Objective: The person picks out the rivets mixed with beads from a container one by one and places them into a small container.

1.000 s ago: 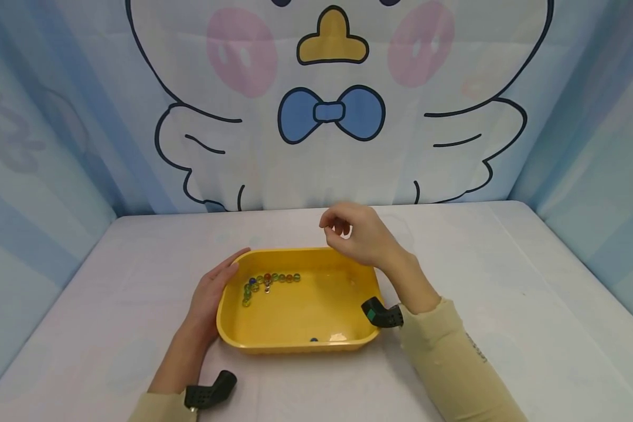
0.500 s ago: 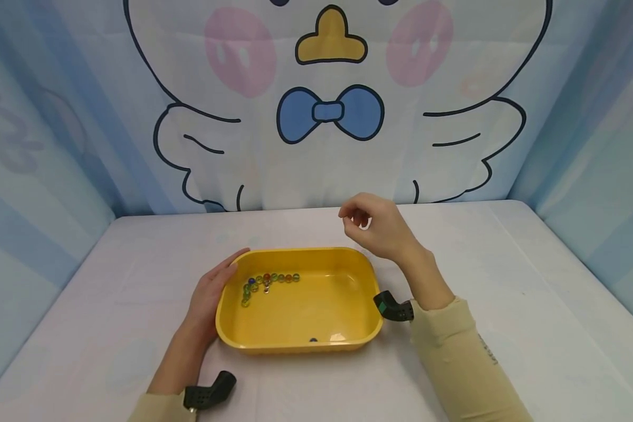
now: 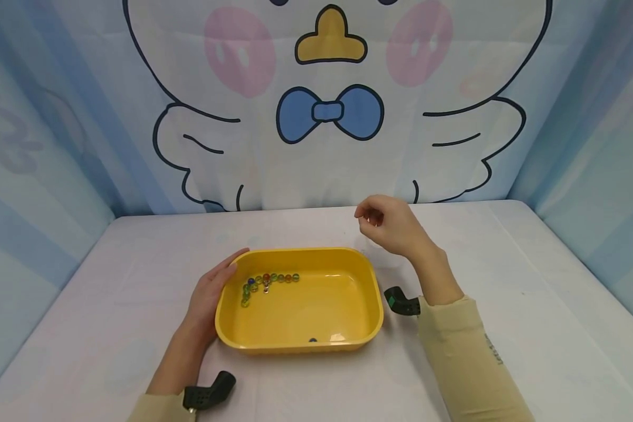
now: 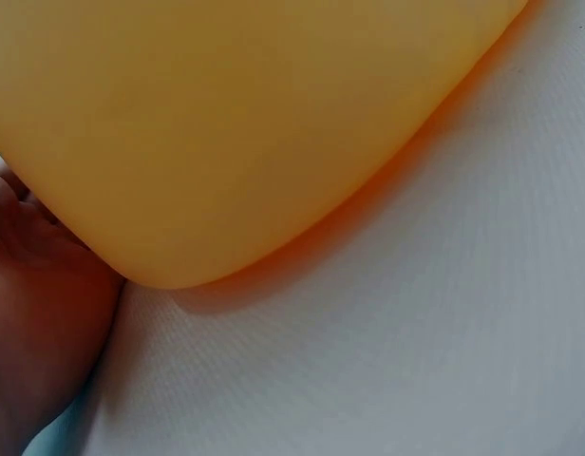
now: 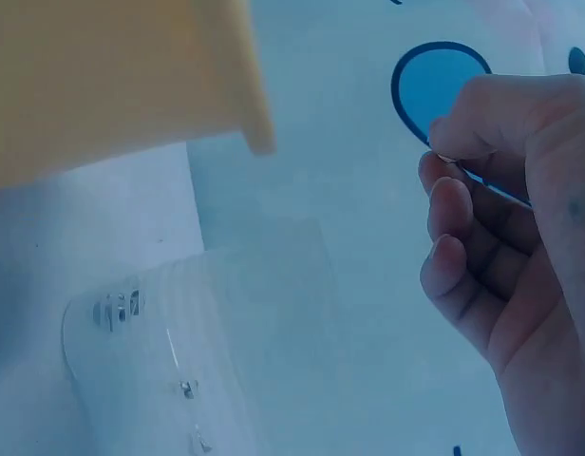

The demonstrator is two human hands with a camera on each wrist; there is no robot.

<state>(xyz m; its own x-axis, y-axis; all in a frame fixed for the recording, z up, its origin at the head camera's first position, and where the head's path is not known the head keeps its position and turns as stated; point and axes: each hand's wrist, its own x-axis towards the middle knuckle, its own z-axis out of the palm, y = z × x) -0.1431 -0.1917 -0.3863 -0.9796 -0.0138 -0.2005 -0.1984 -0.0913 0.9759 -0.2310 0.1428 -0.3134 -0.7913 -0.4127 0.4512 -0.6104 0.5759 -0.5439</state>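
Note:
A yellow plastic tray [image 3: 290,347] sits on the white table. My left hand [image 3: 211,296] holds its left end, thumb at the rim and fingers along the outer wall; the left wrist view shows the palm [image 4: 46,304] against the tray. Several glass marbles [image 3: 266,278] lie in a bent line inside, with a small shiny piece [image 3: 266,289] beside them. A blue marble [image 3: 313,340] lies by the near wall. My right hand [image 3: 392,225] is raised beyond the tray's far right corner, thumb and index finger pinched on a tiny pale glint [image 5: 444,159]; I cannot tell what it is.
A clear, container-like shape [image 5: 150,351] with small dark marks stands near the tray in the right wrist view. A cloth backdrop [image 3: 327,170] with a cartoon rises behind the table [image 3: 506,281]; side curtains [image 3: 37,205] flank it.
My right hand has moved right, away from above the tray's far edge, fingers still pinched. My left hand, the tray and the marbles stay in place.

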